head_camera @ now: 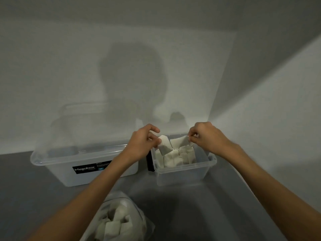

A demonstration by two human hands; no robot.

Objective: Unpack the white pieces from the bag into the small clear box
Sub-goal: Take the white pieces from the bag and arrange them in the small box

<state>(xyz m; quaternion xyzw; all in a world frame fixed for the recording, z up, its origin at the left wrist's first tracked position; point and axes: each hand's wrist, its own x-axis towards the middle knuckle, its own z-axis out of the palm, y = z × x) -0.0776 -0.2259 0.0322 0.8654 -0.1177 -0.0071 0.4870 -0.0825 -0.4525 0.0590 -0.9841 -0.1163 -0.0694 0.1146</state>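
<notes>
Grey table (225, 197); hands w/ pieces (173, 157).

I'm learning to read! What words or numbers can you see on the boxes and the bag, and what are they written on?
"Megabox": white letters on the black label on the front of the large lidded clear box.
Smaller white lines beside it on that label: too blurred to read.
Blue badge on the label: unreadable.
Small clear box, bag, white pieces: no text visible.

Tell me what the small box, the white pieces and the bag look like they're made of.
Small clear box: rigid see-through plastic, contents visible through its walls. White pieces: matte, blocky, probably foam or sponge; cannot confirm. Bag: thin, crinkled clear plastic film.
</notes>
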